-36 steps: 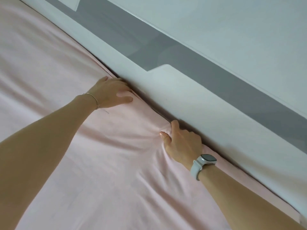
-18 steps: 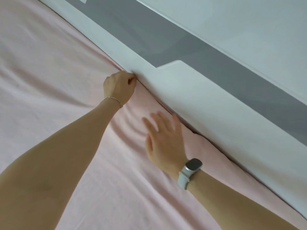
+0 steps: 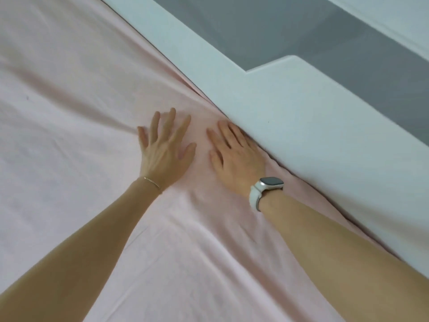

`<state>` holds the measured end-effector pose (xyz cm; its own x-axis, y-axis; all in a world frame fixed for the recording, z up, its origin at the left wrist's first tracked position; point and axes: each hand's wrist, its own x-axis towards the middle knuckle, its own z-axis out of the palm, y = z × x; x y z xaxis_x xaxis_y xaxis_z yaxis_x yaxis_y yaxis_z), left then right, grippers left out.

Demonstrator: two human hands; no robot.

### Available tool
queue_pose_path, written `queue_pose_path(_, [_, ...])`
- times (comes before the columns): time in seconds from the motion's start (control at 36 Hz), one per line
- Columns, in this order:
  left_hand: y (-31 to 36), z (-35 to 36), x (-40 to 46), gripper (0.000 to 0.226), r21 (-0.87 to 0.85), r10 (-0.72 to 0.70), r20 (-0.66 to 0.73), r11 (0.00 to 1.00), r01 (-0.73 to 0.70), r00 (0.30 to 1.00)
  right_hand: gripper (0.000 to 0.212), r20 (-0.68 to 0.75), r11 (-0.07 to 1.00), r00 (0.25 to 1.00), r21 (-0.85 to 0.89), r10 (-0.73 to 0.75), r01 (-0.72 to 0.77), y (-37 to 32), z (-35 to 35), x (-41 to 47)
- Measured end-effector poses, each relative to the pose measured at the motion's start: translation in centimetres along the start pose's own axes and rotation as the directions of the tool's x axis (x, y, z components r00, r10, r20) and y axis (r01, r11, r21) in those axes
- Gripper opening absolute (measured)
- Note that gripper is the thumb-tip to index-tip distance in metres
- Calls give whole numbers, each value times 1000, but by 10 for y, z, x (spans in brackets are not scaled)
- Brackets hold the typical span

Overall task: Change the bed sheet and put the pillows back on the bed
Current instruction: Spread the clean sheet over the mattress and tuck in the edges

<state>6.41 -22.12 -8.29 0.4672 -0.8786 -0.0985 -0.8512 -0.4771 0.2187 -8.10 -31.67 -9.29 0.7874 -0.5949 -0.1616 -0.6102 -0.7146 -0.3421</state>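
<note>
Mid-frame, the left hand (image 3: 166, 148) and right hand (image 3: 236, 156) press flat, fingers spread, on a pink sheet (image 3: 69, 112) beside a white headboard (image 3: 290, 117).

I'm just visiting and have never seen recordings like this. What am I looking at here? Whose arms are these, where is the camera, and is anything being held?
There is no machine here: these are a person's two bare arms, filmed by a wide-angle camera worn on their head, looking forward and down. That is why the arms seem to grow out of the bottom of the picture.

The surface is a bed covered with a pink sheet, which shows some creases. The white panel running diagonally on the right is the bed frame, and the sheet's edge disappears along it.

The left hand, with a thin bracelet at the wrist, lies flat on the sheet with its fingers spread. The right hand, wearing a white watch, also lies flat, its fingers against the frame. Neither hand holds anything; both press on the cloth.
</note>
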Motion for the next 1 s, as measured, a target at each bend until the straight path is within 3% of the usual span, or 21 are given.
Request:
queue_pose_path(0.11, [2, 21, -6, 65, 74, -56, 149, 996, 45, 987, 65, -42, 995, 996, 75, 75, -72, 2, -1, -10])
queue_pose_path(0.19, [5, 22, 1, 58, 67, -93, 164, 994, 83, 982, 50, 20, 981, 988, 113, 156, -157, 8, -4, -28])
queue_pose_path(0.31, [11, 16, 0, 57, 63, -81, 122, 995, 74, 989, 49, 31, 969, 973, 88, 230, -231, 23, -14, -61])
queue_pose_path(0.39, [27, 10, -2, 59, 47, 125, 15, 991, -125, 992, 48, 59, 938, 942, 89, 331, -335, 41, -20, -90])
queue_pose_path(0.44, [49, 12, -4, 55, 65, 365, -3, 929, -364, 931, 47, 76, 917, 919, 75, 387, -392, 51, -23, -111])
queue_pose_path(0.5, [79, 17, -8, 52, 35, 519, 38, 853, -521, 854, 53, 52, 909, 910, 52, 411, -413, 58, -28, -134])
queue_pose_path(0.58, [123, 26, -15, 54, -30, 618, 166, 782, -622, 769, 55, 12, 890, 893, 87, 449, -448, 73, -32, -168])
queue_pose_path(0.64, [147, 28, -17, 62, -28, 617, 237, 777, -629, 751, 51, 26, 850, 854, 82, 520, -520, 83, -35, -189])
queue_pose_path(0.72, [173, 30, -17, 77, 74, 574, 298, 783, -618, 763, 61, 31, 813, 814, 52, 580, -580, 95, -40, -215])
queue_pose_path(0.83, [186, 30, -8, 41, 49, 515, 387, 817, -575, 765, 39, 104, 784, 778, -34, 620, -620, 101, -44, -223])
queue_pose_path(0.94, [167, 17, 0, 35, 4, 537, 355, 818, -575, 765, 32, 82, 749, 745, -54, 662, -660, 90, -46, -206])
queue_pose_path(1.0, [145, 6, 5, 36, 0, 529, 278, 834, -551, 802, 24, -17, 750, 750, -19, 661, -662, 79, -45, -192])
